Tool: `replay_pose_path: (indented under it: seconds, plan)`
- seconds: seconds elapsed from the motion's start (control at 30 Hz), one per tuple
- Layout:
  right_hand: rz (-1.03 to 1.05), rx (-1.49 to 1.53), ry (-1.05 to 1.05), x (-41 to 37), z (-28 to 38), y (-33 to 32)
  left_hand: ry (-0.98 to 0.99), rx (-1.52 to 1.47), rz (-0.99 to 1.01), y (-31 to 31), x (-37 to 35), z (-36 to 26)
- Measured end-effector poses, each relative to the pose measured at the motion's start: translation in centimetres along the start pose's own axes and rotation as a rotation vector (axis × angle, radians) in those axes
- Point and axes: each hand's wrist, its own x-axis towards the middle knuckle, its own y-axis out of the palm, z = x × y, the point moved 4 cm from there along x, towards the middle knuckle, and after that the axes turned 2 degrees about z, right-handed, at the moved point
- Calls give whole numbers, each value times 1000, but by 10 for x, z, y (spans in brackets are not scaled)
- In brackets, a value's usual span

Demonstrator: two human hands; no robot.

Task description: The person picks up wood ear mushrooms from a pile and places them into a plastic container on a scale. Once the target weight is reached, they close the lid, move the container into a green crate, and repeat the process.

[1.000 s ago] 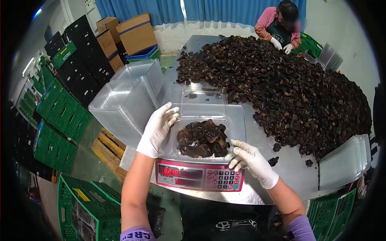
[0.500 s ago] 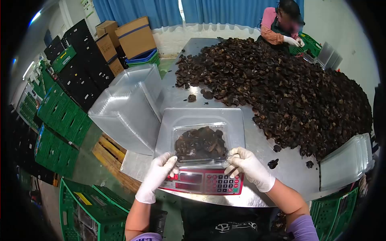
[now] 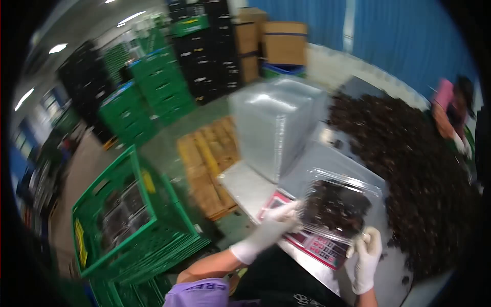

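A clear plastic box [image 3: 337, 207] filled with dark, wrinkled pieces like wood ear mushrooms is tilted between my two gloved hands. My left hand [image 3: 271, 227] grips its near left side, fingers closed on the edge. At the near right corner, my right hand [image 3: 365, 250] pinches the rim. Beneath the box lies a red-and-grey weighing scale [image 3: 322, 248], its keypad partly covered by the box and my hands.
A tall stack of clear plastic boxes [image 3: 266, 138] stands beyond the scale. The dark mushroom pile [image 3: 409, 148] spreads to the right, with another person [image 3: 450, 112] behind it. At left, a green crate [image 3: 171, 225] holds filled boxes, near a wooden pallet [image 3: 204, 163].
The view has swung left, bringing the green crate with filled boxes fully into sight. Both hands still hold the box, now lifted and tilted over the scale.
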Motion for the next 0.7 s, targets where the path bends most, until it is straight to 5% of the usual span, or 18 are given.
replay_pose_path:
  seconds: [0.13,0.3,0.37,0.43,0.7]
  plan:
    - [214,-259,-101,2,-10,25,100,-232,-142,-48,-52,-24]
    - [538,-212,-7,12,-41,66,439,-117,-998,-171,-193,-88]
    - [627,-469,31,10,-48,72,511,37,-1275,-229,-262,-93]
    - [729,-800,-29,-4,-10,104,419,73,-1457,-282,-332,-89]
    - [690,-806,22,2,-27,98,-163,113,-1693,-382,-501,-43]
